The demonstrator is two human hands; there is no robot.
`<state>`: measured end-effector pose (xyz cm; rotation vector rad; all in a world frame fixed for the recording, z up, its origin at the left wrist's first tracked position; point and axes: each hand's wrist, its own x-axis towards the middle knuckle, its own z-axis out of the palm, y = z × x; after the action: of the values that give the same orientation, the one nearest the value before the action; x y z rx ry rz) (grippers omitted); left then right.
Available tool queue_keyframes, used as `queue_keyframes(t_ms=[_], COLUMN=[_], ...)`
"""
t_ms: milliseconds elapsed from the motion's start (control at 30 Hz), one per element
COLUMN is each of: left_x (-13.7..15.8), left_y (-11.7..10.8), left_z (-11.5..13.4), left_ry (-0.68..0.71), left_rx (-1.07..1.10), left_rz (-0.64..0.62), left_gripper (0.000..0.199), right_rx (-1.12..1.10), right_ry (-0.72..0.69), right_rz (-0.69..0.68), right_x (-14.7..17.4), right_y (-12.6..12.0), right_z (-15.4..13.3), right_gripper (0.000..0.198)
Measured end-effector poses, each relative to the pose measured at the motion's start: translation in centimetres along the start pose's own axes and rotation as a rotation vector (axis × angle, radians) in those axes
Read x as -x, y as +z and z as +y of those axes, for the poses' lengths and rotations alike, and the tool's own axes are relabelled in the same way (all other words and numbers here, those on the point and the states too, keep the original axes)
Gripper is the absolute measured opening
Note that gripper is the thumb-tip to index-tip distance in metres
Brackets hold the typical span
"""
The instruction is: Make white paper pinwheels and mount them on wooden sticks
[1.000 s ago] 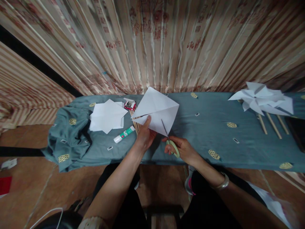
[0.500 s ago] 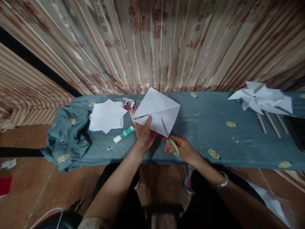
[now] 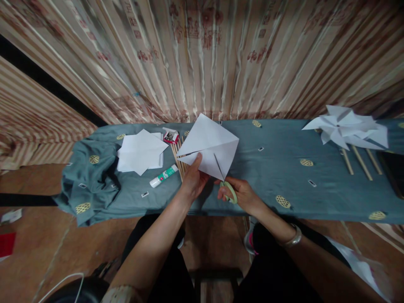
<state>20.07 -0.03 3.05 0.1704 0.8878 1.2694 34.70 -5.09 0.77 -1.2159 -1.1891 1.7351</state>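
My left hand (image 3: 195,179) pinches a square sheet of white paper (image 3: 210,136) by its lower left side, thumb on top. A slit runs inward from the sheet's left corner. My right hand (image 3: 238,193) grips scissors (image 3: 229,191) with pale green handles. One dark blade lies over the paper at its bottom corner, pointing up toward the middle; the other blade is hidden beneath. Below the paper's left corner, partly covered, lie several thin wooden sticks (image 3: 177,159).
Left on the cloth-covered table (image 3: 271,168) are stacked white paper (image 3: 140,151), a glue stick (image 3: 164,176) and a small red box of metal pieces (image 3: 171,136). White paper pinwheels (image 3: 345,126) on sticks lie right, near a dark flat object (image 3: 393,170). A curtain (image 3: 202,63) hangs behind.
Almost nothing differs. The view has shifted very slightly, while the paper, the scissors and both hands keep nearly the same positions.
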Motion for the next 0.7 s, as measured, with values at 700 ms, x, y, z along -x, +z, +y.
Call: queue_keyframes(t_ms=[700], left_x=[-0.07], left_y=[-0.1], left_z=[-0.33], left_ry=[-0.017], left_rx=[0.02], left_rz=[-0.002], left_gripper=[0.023], right_rx=[-0.026], right_ry=[-0.002], right_rz=[0.035], right_x=[-0.04], right_y=[0.11], right_z=[-0.09], right_gripper=[0.047])
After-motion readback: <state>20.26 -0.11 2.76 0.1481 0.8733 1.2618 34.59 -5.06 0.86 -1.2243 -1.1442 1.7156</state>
